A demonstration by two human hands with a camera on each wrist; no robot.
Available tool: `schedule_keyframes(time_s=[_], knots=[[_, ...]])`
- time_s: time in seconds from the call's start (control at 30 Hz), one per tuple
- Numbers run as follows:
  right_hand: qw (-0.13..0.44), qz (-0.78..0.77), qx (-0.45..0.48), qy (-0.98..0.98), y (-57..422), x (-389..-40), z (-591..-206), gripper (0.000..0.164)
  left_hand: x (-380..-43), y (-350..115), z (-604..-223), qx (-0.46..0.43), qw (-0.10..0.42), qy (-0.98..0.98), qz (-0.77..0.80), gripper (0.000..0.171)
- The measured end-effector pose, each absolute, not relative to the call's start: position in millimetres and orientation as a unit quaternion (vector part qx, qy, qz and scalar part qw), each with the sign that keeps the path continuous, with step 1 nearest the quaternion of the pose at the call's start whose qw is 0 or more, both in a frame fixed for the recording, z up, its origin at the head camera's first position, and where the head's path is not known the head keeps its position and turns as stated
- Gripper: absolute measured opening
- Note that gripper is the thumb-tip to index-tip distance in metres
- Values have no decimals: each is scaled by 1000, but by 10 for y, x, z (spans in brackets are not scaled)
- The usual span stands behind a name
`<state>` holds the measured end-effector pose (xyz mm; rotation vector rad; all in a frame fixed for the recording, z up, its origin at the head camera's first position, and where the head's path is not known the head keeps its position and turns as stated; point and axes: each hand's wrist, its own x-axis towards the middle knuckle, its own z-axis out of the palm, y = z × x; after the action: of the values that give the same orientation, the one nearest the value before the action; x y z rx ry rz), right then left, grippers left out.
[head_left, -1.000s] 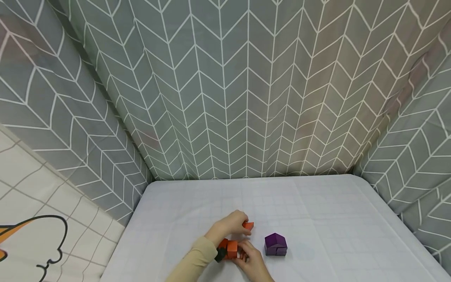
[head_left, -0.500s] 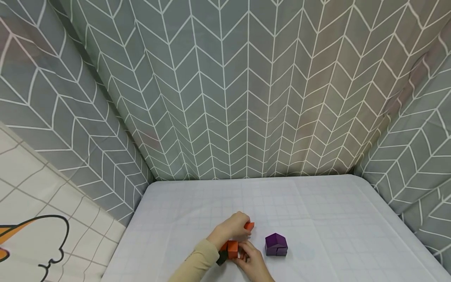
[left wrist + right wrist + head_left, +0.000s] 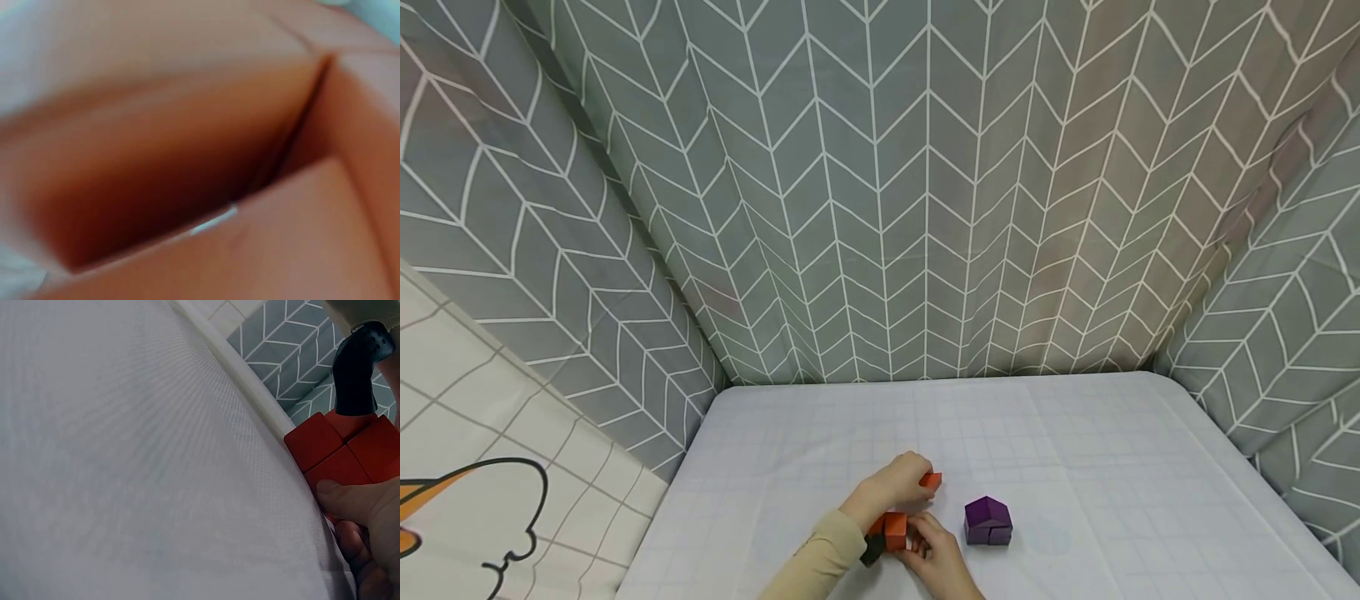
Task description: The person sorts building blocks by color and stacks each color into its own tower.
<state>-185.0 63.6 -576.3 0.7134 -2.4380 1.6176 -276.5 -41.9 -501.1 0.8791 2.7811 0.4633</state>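
Note:
In the head view my left hand (image 3: pixel 891 482) reaches across from the lower left, pinching a small orange block (image 3: pixel 932 481) with its far end peeking past the fingers. Just below it stands a group of orange-red blocks (image 3: pixel 895 531), partly covered by the left wrist. My right hand (image 3: pixel 938 558) holds this group at its right side. From the right wrist view, the thumb of the right hand (image 3: pixel 369 512) presses on the front of the red blocks (image 3: pixel 337 469), with the other fingers curled below. Blurred skin of the left hand (image 3: pixel 300 244) fills the left wrist view.
A small purple block house (image 3: pixel 988 522) with a peaked top stands right of the hands on the white-covered table (image 3: pixel 1112 467). A black wrist device (image 3: pixel 356 369) on the left arm hangs close over the red blocks. Patterned curtains (image 3: pixel 880 208) enclose the table.

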Motion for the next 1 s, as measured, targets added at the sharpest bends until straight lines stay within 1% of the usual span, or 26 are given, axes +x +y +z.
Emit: schedule_keyframes(time_s=[0.2,0.33,0.43,0.57,0.7,0.8,1.0], knots=[[73,540,241,-804,628,-1844,-5766,29,-2744,-407,-4925,311,80,933,162,16],[97,535,247,-802,616,-1844,-5777,30,-2739,-444,-4814,335,46,927,164,17],[108,529,250,-804,614,-1842,-5783,32,-2734,-516,-4755,347,16,922,172,22],[85,536,236,-806,626,-1838,-5771,32,-2740,-653,-4702,336,7,917,217,28],[65,548,226,-803,634,-1835,-5766,31,-2772,-817,-4703,307,23,904,296,28],[54,551,218,-803,631,-1836,-5764,32,-2782,-951,-4741,268,57,887,371,28],[15,552,193,-811,624,-1849,-5732,33,-2763,-1208,-4861,198,124,843,484,30]])
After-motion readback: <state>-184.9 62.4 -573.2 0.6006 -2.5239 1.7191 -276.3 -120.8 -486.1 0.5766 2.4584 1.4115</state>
